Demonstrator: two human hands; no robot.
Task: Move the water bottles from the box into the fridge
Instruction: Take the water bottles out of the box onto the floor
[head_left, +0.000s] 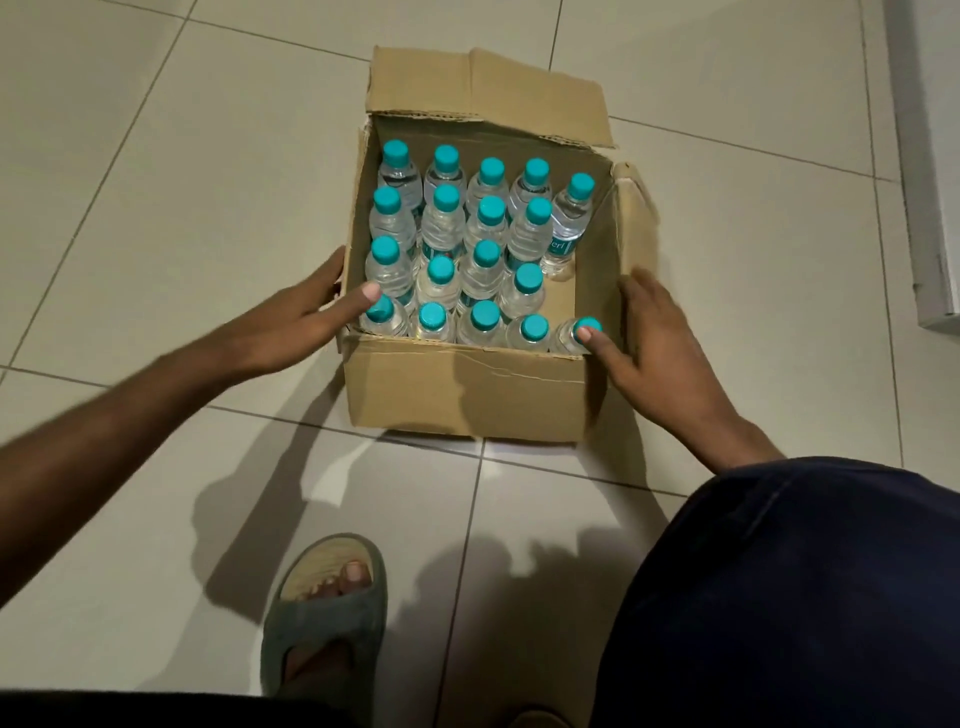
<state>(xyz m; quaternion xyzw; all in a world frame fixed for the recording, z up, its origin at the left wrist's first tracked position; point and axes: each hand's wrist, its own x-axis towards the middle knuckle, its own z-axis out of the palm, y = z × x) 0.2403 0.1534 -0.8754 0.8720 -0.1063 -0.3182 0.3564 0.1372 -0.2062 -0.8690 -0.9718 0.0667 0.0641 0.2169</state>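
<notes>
An open cardboard box (467, 395) stands on the tiled floor in front of me. Several clear water bottles (488, 260) with teal caps stand upright inside it, packed in rows; the right side has a gap. My left hand (291, 322) clasps the box's left wall, thumb inside over a near-left bottle cap, fingers outside. My right hand (660, 353) clasps the right wall, thumb resting on the cap of the near-right bottle (587, 327), fingers outside along the flap.
A white panel or appliance edge (930, 182) runs along the far right. My foot in a grey slipper (327, 613) is just below the box, and my knee in dark trousers (789, 597) fills the lower right. Pale floor tiles surround the box.
</notes>
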